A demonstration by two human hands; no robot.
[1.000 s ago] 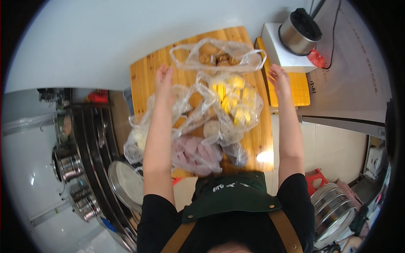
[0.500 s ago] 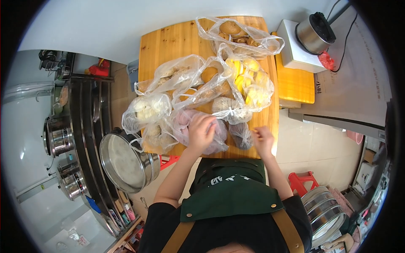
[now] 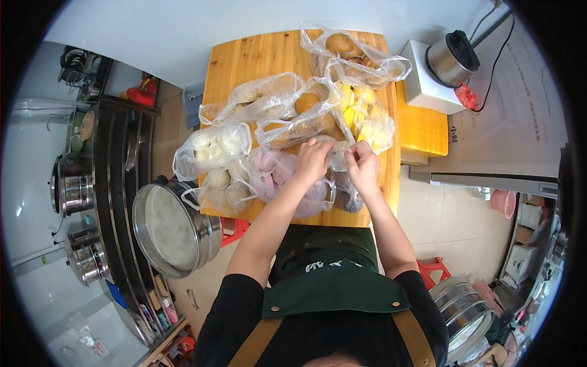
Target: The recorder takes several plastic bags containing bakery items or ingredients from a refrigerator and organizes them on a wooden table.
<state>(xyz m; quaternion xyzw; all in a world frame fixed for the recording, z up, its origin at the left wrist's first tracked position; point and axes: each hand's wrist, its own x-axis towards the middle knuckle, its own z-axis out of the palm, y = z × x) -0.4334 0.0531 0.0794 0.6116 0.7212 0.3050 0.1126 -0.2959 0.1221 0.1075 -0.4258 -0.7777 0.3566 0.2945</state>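
Both my hands are at a small knotted clear plastic bag [image 3: 338, 160] of pale, greyish food near the table's right front. My left hand [image 3: 313, 163] reaches over its left side, fingers curled in against the plastic. On its right, my right hand [image 3: 363, 166] is closed in a pinch on the plastic; the exact spot is hidden by the fingers. A tied bag of dark pieces [image 3: 347, 194] lies just in front, partly under my right wrist. Left of my hands is a bag of pink bun-like pieces [image 3: 272, 168]. Behind them is a bag of yellow pieces [image 3: 370, 119].
More clear bags crowd the wooden table [image 3: 244, 58]: white pieces [image 3: 211, 147], round beige buns [image 3: 223, 189], brown ones [image 3: 306, 125] and a far bag of brown buns [image 3: 342, 46]. A steel kettle [image 3: 451, 59] stands back right. Steamer trays [image 3: 174, 226] stand left, beside dark shelving.
Both hands have moved forward, away from me, onto the knotted bag. My left hand left the pink pieces' bag; my right hand left the dark one's side. The view has shifted slightly.
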